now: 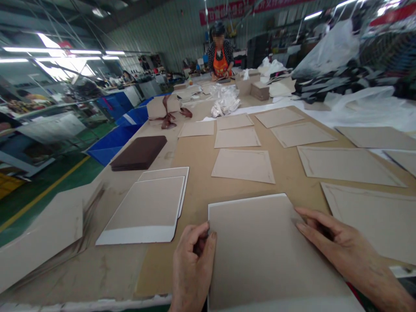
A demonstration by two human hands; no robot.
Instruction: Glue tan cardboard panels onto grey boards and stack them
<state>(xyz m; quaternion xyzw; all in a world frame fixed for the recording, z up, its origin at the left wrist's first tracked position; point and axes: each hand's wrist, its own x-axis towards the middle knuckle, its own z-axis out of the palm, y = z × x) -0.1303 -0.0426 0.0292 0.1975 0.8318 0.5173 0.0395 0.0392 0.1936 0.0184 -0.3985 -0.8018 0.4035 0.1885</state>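
A grey board with a white edge (260,247) lies flat on the table right in front of me. My left hand (191,264) curls round its left edge, thumb and fingers pinched on the border. Along the board's right edge rests my right hand (341,247), fingers stretched out and pressing down. Just to the left lie two more grey boards with white borders (146,208), one overlapping the other.
Several tan sheets (243,164) are spread over the brown table (198,164). A dark brown stack (139,152) sits at the left, blue bins (112,143) beyond the edge. Ribbons (169,117) and white plastic (224,102) lie further back. A person in an orange apron (220,60) works at the far end.
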